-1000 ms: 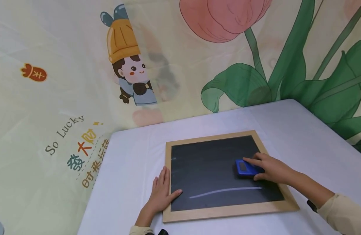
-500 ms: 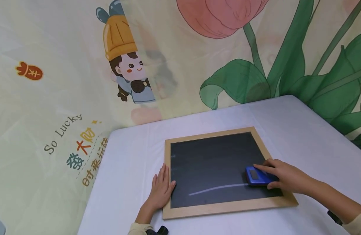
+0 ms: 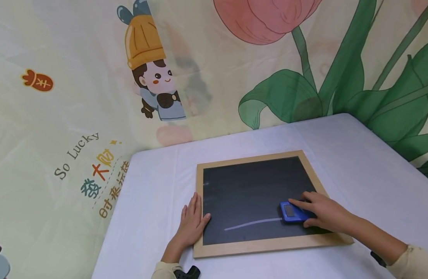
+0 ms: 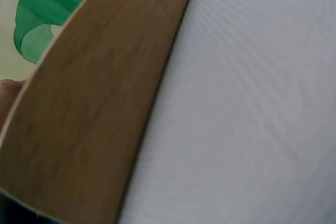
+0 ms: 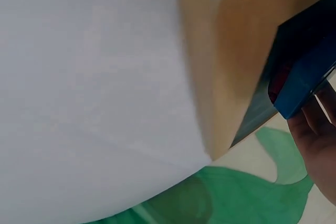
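Note:
A small blackboard (image 3: 248, 193) in a light wooden frame lies on the table, a pale chalk line (image 3: 252, 223) curving across its lower part. My right hand (image 3: 327, 214) grips a blue chalkboard eraser (image 3: 293, 213) between thumb and fingers, flat against the black surface. The eraser covers the right end of the visible line. In the right wrist view, fingers (image 5: 310, 124) hold the eraser (image 5: 299, 85), whose underside shows some dark red. My left hand (image 3: 192, 223) rests with straight fingers along the left side of the frame, thumb over its edge.
White cloth covers the table (image 3: 158, 170). Behind it hangs a printed backdrop (image 3: 214, 77) with a flower, leaves and a cartoon figure. The side of the wooden frame (image 4: 100, 98) fills much of the left wrist view.
My right hand has brought the eraser down and right onto the chalk line's right end, then left along it. The left thumb has drawn in slightly; that hand otherwise stays put.

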Tool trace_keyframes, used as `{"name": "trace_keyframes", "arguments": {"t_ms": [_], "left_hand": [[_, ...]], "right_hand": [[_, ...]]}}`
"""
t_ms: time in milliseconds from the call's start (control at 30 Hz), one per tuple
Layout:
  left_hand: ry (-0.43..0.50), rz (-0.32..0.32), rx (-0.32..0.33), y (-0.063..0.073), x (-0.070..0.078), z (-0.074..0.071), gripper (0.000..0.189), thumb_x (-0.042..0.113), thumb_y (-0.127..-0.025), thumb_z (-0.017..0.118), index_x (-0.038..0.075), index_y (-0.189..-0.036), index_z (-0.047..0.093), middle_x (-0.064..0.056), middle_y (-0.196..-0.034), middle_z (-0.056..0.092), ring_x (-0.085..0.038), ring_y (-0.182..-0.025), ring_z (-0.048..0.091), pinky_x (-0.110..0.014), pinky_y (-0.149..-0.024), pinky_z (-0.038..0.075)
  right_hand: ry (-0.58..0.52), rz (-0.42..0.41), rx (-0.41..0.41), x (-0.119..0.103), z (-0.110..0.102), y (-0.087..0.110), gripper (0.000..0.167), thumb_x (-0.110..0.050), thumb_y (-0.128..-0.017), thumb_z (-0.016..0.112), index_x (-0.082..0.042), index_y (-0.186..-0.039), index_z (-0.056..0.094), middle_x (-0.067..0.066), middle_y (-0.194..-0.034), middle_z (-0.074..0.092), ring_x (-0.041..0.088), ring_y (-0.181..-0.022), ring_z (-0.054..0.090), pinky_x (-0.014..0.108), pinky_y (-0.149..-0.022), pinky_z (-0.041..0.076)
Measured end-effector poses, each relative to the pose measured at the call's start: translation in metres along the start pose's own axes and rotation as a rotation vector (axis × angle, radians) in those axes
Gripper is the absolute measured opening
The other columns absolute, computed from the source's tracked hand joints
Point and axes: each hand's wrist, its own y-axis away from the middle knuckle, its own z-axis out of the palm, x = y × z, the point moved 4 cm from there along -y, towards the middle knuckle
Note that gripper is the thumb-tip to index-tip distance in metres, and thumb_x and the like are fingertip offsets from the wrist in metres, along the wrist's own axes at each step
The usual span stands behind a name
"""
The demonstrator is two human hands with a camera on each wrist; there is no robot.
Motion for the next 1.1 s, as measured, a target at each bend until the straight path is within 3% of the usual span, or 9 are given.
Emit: {"name": "trace_keyframes", "arguments": {"t_ms": [167,400,567,833,1100], "left_hand": [[0.008,-0.006,0.003,-0.001,0.001,0.000,0.071,0.040,-0.094,0.041,-0.003,-0.144,0.013,-0.019,-0.152,0.007,-0.031,-0.139,0.010,-0.055,-0.107,0.006],[0.006,0.002,0.000,-0.002,-0.001,0.003,0.070,0.039,-0.095,0.040,-0.003,-0.144,0.013,-0.019,-0.152,0.007,-0.031,-0.139,0.010,-0.054,-0.107,0.006],[0.008,-0.010,-0.002,-0.002,-0.001,0.002,0.068,0.038,-0.096,0.037,-0.003,-0.145,0.012,-0.018,-0.152,0.006,-0.031,-0.140,0.009,-0.054,-0.107,0.005],[0.010,-0.006,-0.003,-0.002,0.001,-0.001,0.063,0.034,-0.098,0.033,-0.004,-0.144,0.013,-0.020,-0.152,0.007,-0.033,-0.139,0.010,-0.055,-0.107,0.006],[0.021,-0.002,-0.007,-0.001,0.003,-0.002,0.060,0.031,-0.099,0.031,-0.004,-0.144,0.013,-0.019,-0.152,0.007,-0.034,-0.139,0.011,-0.056,-0.106,0.006]], "right_hand": [[-0.011,-0.062,-0.005,-0.024,0.003,-0.021,0.067,-0.039,-0.072,0.073,-0.017,-0.131,0.051,0.005,-0.103,0.052,0.014,-0.083,0.049,0.035,-0.071,0.046],[0.003,-0.128,-0.048,-0.076,0.013,-0.062,0.067,-0.042,-0.074,0.071,-0.022,-0.134,0.048,0.004,-0.104,0.050,0.012,-0.084,0.045,0.032,-0.073,0.044],[0.048,-0.162,-0.064,-0.110,0.019,-0.086,0.067,-0.047,-0.075,0.067,-0.023,-0.135,0.047,0.004,-0.111,0.051,0.014,-0.092,0.047,0.034,-0.082,0.045],[0.100,-0.190,-0.075,-0.145,0.018,-0.105,0.067,-0.050,-0.076,0.066,-0.025,-0.135,0.046,0.004,-0.117,0.053,0.015,-0.099,0.049,0.034,-0.087,0.045],[0.243,-0.179,-0.110,-0.170,0.021,-0.119,0.071,-0.056,-0.074,0.064,-0.027,-0.136,0.044,0.000,-0.119,0.053,0.014,-0.102,0.052,0.030,-0.085,0.047]]}}
